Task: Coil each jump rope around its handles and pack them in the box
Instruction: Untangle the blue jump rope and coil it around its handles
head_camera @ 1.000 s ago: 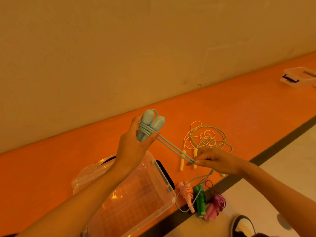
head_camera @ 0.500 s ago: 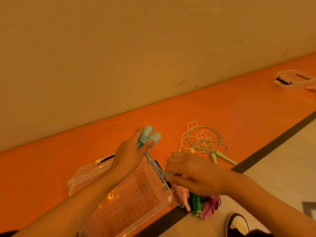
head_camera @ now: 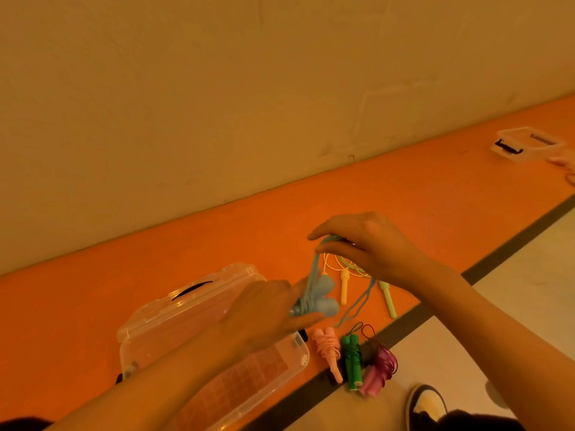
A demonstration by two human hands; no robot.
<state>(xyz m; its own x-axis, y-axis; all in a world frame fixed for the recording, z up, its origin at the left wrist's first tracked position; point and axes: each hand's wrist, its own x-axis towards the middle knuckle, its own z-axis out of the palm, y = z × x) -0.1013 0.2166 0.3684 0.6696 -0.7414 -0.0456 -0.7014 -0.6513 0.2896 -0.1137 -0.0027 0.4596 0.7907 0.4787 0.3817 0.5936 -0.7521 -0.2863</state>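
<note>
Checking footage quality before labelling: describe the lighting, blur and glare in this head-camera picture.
Head view: a warm orange-yellow cast tints everything; the left hand is motion-blurred around the pale blue plastic jump-rope handles; the right hand, holding the thin pale blue cord, looks sharper; highlights streak the clear plastic box.

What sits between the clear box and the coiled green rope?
The coiled pink rope, lying close beside the green rope and just right of the clear box, seen in the head view.
</note>
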